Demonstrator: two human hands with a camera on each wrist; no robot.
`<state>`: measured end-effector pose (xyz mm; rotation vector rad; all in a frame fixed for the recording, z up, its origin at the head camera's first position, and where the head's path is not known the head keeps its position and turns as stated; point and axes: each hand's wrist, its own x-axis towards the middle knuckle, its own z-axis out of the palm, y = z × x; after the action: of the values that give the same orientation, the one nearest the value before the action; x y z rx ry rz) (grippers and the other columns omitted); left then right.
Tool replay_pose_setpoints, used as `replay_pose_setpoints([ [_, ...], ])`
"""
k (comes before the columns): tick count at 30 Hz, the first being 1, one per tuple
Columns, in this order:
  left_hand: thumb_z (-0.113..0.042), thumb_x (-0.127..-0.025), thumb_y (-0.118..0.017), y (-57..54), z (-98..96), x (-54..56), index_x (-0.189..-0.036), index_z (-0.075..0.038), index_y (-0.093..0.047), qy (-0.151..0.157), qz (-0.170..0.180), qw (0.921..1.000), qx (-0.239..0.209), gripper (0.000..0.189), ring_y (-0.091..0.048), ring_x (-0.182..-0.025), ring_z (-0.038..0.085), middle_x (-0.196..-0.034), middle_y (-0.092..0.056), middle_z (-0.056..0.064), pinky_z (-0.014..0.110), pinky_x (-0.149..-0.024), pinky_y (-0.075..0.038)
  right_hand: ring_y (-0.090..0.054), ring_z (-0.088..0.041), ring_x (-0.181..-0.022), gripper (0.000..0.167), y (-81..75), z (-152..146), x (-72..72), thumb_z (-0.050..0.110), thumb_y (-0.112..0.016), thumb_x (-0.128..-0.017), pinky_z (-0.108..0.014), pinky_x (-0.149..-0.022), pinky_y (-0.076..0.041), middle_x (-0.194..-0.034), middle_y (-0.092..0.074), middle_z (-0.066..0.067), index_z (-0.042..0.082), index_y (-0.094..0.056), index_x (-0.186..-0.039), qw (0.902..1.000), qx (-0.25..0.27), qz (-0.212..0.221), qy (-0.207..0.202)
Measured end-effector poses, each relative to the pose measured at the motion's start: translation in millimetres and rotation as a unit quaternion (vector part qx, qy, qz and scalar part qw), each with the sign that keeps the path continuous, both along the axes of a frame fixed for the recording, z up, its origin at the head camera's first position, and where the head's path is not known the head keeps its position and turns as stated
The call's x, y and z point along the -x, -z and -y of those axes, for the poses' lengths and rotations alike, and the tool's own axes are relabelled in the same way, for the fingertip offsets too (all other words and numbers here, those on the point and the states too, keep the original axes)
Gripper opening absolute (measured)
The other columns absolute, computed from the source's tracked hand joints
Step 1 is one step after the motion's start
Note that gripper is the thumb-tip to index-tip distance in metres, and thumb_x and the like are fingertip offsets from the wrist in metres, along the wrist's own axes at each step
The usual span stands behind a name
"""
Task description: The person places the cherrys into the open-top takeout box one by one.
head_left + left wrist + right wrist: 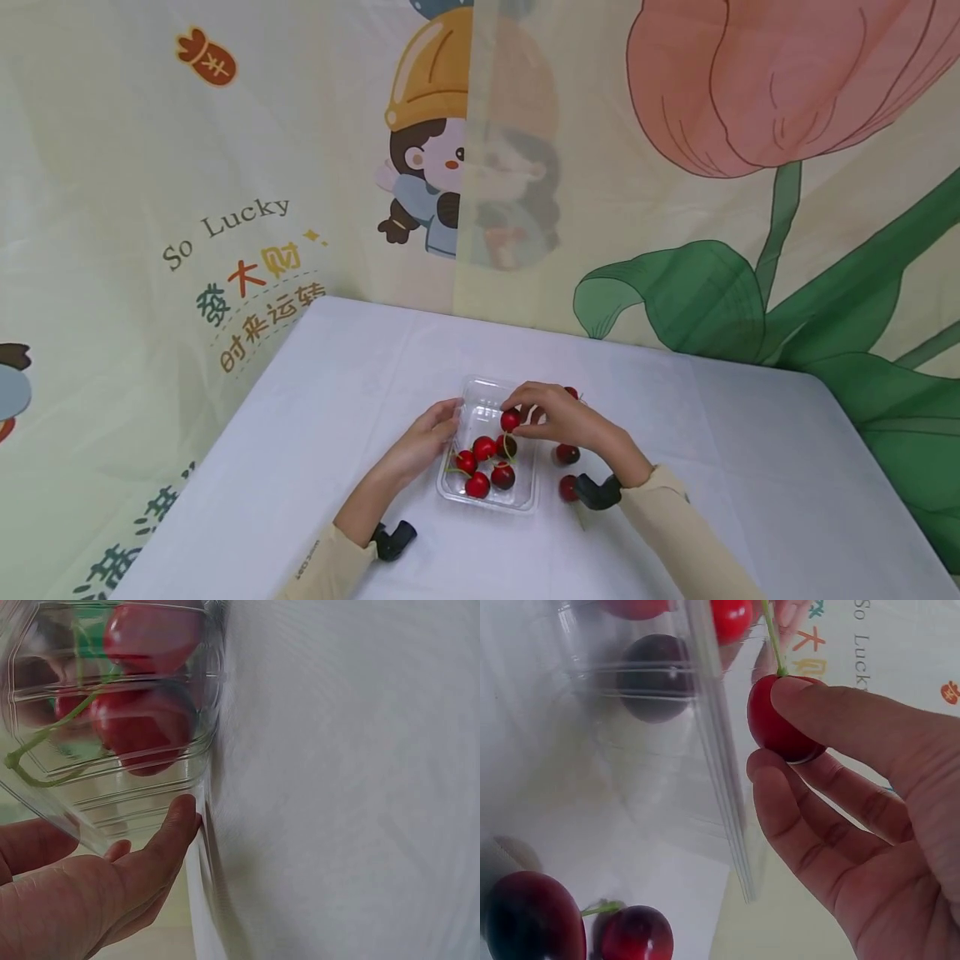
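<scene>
A clear plastic box (489, 502) stands on the white table with several red cherries (477, 485) inside, some with green stems. My left hand (426, 442) grips the box's left side; in the left wrist view its fingers (176, 817) are against the plastic wall. Above the box's right part, my right hand (558, 414) pinches a cherry (510, 419) between thumb and fingers. The right wrist view shows this held cherry (769, 720) with its stem pointing up, above the box's rim (724, 772).
To the right of the box lie loose cherries, one (567, 454) beside my right wrist, another (568, 487) nearer the front and one (572, 392) partly behind the hand. The white table (360, 358) ends at a printed cloth backdrop (337, 150).
</scene>
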<state>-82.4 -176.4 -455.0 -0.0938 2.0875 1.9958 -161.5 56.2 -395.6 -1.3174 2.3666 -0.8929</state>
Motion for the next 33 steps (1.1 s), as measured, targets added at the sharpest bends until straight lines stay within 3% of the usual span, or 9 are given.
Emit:
replay_pose_setpoints([
  [7, -0.014, -0.103, -0.041, -2.1, 0.5, -2.0, -0.147, -0.001, -0.034, 0.001, 0.003, 1.0, -0.009, 0.047, -0.031, -0.14, 0.043, -0.152, -0.032, 0.026, 0.057, -0.111, -0.033, -0.064, -0.023, -0.088, 0.033, 5.8, 8.8, 4.2, 0.003, -0.074, -0.085, -0.018, -0.071, -0.055, -0.11, -0.067, -0.013, -0.002, -0.067, -0.116, 0.9996, -0.023, -0.001, -0.016],
  [22, -0.01, -0.103, -0.041, 0.6, 1.8, -0.6, -0.146, 0.002, -0.034, 0.006, -0.008, 0.9999, -0.01, 0.046, -0.033, -0.138, 0.044, -0.151, -0.032, 0.028, 0.057, -0.109, -0.035, -0.061, -0.02, -0.087, 0.033, 21.6, 24.4, 7.4, 0.004, -0.075, -0.084, -0.03, -0.077, -0.059, -0.109, -0.068, -0.012, -0.001, -0.068, -0.117, 0.9967, -0.079, -0.012, -0.012],
  [33, -0.01, -0.102, -0.043, -0.3, 0.9, -2.1, -0.145, 0.002, -0.037, -0.007, -0.011, 0.9999, -0.011, 0.044, -0.038, -0.135, 0.044, -0.148, -0.036, 0.028, 0.057, -0.107, -0.038, -0.062, -0.019, -0.088, 0.033, 25.8, 27.7, 7.9, 0.003, -0.075, -0.084, -0.027, -0.078, -0.058, -0.11, -0.067, -0.012, 0.0, -0.069, -0.116, 0.9955, -0.094, -0.014, -0.005],
])
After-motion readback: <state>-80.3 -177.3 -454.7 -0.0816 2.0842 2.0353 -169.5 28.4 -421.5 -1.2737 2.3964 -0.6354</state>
